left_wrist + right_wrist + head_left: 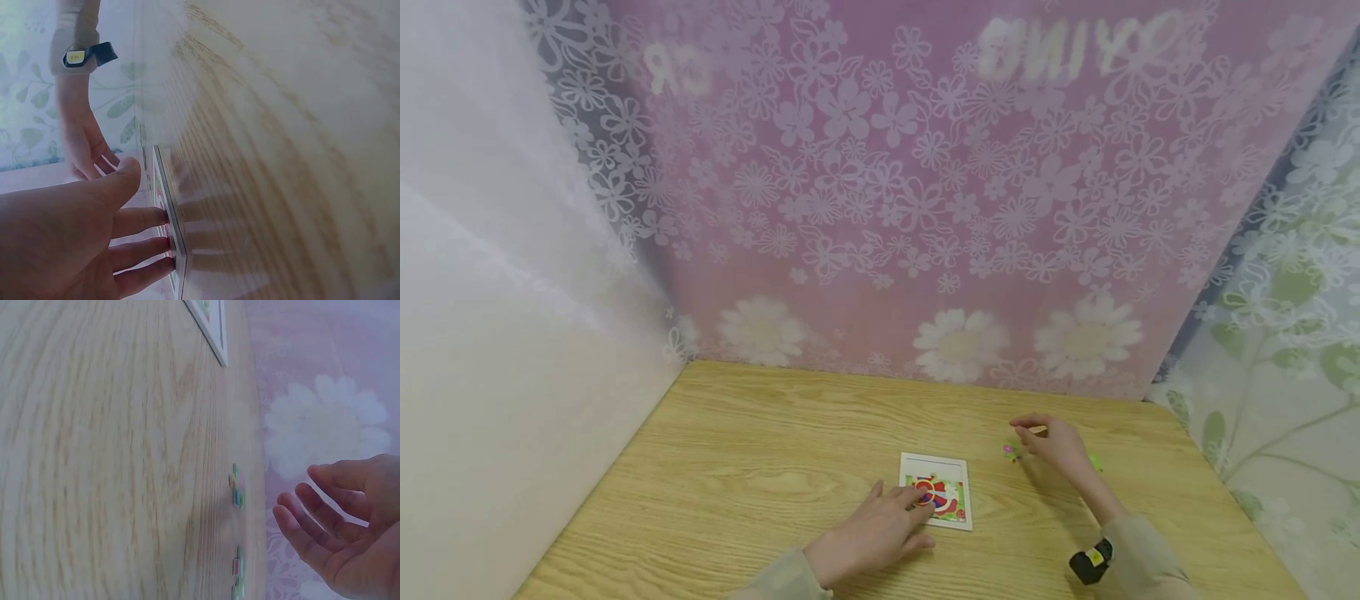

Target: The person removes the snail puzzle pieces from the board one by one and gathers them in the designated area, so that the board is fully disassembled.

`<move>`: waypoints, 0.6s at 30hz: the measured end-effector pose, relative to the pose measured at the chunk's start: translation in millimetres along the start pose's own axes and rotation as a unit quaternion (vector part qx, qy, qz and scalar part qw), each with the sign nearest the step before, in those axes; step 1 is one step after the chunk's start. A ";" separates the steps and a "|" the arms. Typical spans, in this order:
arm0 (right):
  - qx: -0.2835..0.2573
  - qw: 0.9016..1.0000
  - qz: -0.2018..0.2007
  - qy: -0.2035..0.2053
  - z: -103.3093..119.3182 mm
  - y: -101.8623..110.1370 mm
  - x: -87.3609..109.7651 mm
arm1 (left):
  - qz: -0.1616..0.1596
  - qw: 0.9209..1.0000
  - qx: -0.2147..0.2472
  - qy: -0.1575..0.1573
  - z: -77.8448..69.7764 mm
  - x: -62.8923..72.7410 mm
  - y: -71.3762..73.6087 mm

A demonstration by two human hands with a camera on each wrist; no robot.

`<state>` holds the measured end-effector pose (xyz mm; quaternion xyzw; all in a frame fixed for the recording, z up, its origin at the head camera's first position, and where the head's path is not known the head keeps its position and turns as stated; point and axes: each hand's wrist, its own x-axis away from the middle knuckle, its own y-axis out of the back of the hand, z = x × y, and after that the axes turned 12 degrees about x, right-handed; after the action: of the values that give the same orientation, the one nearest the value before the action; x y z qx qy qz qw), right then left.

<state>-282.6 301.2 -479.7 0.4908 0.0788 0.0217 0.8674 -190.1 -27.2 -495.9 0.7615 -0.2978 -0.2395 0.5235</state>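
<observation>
A small jigsaw puzzle board point(934, 467) with a white border and a colourful picture lies on the table. My left hand point(880, 527) rests its fingertips on the picture, fingers nearly straight. In the left wrist view those fingers point(140, 250) touch the face of the board point(164, 178), with the thumb raised apart. My right hand point(1060, 450) hovers over the table to the right of the board. Its fingers are loosely bent with nothing between them, as the right wrist view shows. Below that hand lies a green and pink puzzle piece point(237, 487), beside another piece point(237, 578).
The wood-grain table point(760, 467) is bounded at the back by a pink flowered curtain point(880, 250). A white wall point(512, 292) stands at the left, and a leafy curtain point(1285, 400) at the right. A black device point(1090, 562) is strapped to the right wrist.
</observation>
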 end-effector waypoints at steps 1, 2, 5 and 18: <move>-0.004 1.000 -0.001 0.003 1.3 0.7 1.0 | 0.000 1.000 0.000 -0.001 -0.1 0.2 0.5; -0.008 1.000 -0.002 0.006 2.6 1.2 1.8 | 0.000 1.000 -0.001 -0.002 -0.2 0.4 0.9; -0.022 1.000 -0.006 0.019 6.3 2.2 3.9 | -0.005 1.000 -0.004 -0.006 0.0 0.4 1.3; -0.108 0.993 0.032 0.047 20.9 -6.0 13.5 | -0.030 0.999 0.007 -0.032 6.6 -6.3 -4.2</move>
<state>-266.2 282.0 -475.9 0.3954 0.1011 0.0803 0.9094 -198.1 -26.0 -501.8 0.7660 -0.2931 -0.2769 0.5007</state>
